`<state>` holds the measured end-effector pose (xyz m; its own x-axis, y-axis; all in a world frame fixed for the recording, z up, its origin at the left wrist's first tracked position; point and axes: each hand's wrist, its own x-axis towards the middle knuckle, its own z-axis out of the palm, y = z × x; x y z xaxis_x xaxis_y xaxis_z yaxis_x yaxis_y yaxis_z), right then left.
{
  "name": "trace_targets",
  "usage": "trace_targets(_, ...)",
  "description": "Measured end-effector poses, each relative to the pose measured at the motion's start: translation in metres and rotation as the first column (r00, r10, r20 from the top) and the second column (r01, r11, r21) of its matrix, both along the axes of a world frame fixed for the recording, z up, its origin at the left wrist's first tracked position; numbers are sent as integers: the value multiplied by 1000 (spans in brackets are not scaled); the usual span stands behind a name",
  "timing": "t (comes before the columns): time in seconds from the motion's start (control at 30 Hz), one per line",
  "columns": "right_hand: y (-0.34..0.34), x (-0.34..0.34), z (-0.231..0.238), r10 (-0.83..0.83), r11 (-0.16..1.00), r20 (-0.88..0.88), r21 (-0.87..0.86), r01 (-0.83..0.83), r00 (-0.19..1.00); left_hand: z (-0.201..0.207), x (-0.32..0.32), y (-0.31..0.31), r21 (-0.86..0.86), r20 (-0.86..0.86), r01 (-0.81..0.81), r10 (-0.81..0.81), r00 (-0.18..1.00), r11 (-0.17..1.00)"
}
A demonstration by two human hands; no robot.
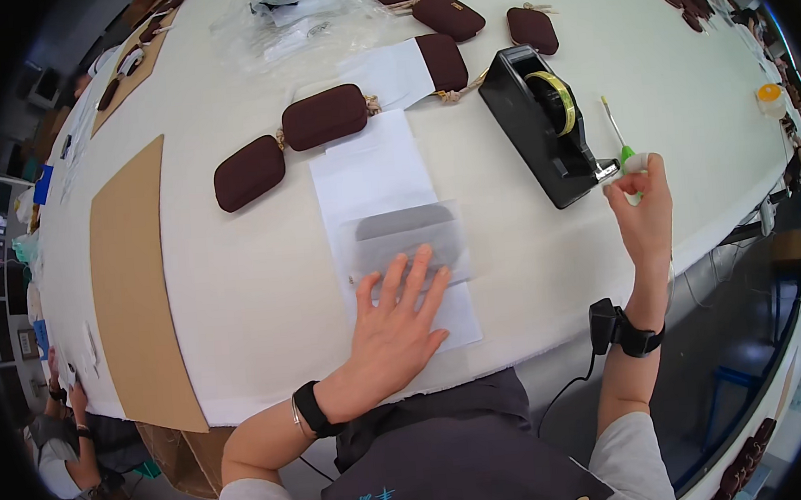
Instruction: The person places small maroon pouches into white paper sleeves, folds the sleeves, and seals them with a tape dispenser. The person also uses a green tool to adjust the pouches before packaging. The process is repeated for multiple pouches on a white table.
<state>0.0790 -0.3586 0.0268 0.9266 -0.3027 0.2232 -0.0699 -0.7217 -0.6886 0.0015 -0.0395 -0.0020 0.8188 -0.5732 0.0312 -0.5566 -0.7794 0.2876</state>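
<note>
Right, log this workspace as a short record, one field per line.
Left hand: left hand open, fingers spread on a translucent sleeve
Under the sleeve: white paper
Right hand: right hand at the cutting end of a black tape dispenser, fingers bent toward thumb; whether it grips tape is unclear
Tape: yellowish roll in the dispenser
Beyond the paper: dark maroon cases, clear plastic bags
Beside the dispenser: green-handled tool
Left side: brown cardboard
Surface: white table
</note>
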Motion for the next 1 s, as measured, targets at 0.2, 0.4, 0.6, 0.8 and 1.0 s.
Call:
trace_targets(0.2, 43, -27, -2, 100, 979, 126, 167, -120, 987, -2, -4, 4, 0, 11, -5, 5, 1000, 1000)
trace_targets(0.4, 154, -17, -31, 410, 789, 147, 437, -431, 900, -1, -1, 6, -39, -12, 14, -14, 1000, 999)
trace_targets(0.6, 185, -5, -57, 431, 833, 113, 331, -443, 895, -7, -4, 10, -76, 15, 0, 1, 1000, 997)
trace_targets(0.8, 185, -3, -62, 514, 855, 213, -56, -515, 831, -6, -2, 14, -75, 14, 13, -12, 1000, 997)
trace_targets(1.0, 184, 18, -71, 391, 914, 95, 79, -399, 915, -4, 1, 17, -92, 17, 41, -40, 999, 995)
